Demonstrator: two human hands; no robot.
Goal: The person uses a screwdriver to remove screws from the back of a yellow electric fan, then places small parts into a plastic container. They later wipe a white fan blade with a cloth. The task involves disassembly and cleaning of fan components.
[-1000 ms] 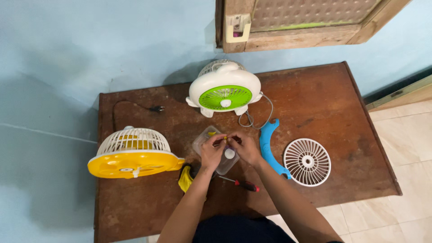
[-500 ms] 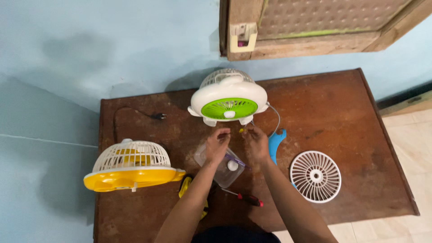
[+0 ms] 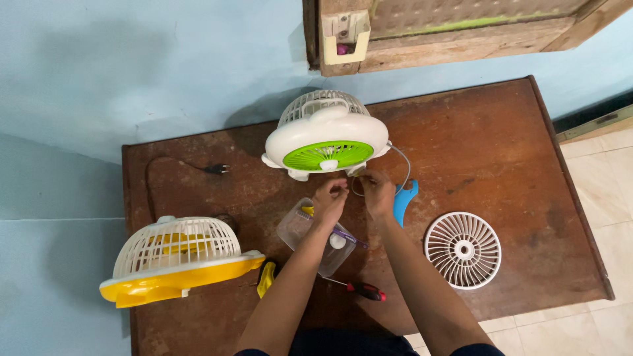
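A white fan with a green grille (image 3: pixel 326 135) lies face up at the back of the brown wooden table (image 3: pixel 488 145). Both my hands are at its near edge. My left hand (image 3: pixel 330 198) has its fingers pinched together just under the green grille; what it pinches is too small to see. My right hand (image 3: pixel 377 191) grips the thin grey cord (image 3: pixel 405 168) that loops out of the fan. Below my left wrist lies a clear plastic container (image 3: pixel 297 231) with a purple-handled tool (image 3: pixel 349 238) across it.
A yellow and white fan (image 3: pixel 175 254) lies at the front left. A blue plastic piece (image 3: pixel 403 201), a loose white grille (image 3: pixel 463 250), a red-handled screwdriver (image 3: pixel 366 290), a yellow tool (image 3: pixel 266 277) and a black plug (image 3: pixel 216 169) lie around. Blue wall behind, tiled floor (image 3: pixel 606 198) at right.
My hands have left the clear container and moved away from me to the near edge of the green fan. The camera has come closer to the table.
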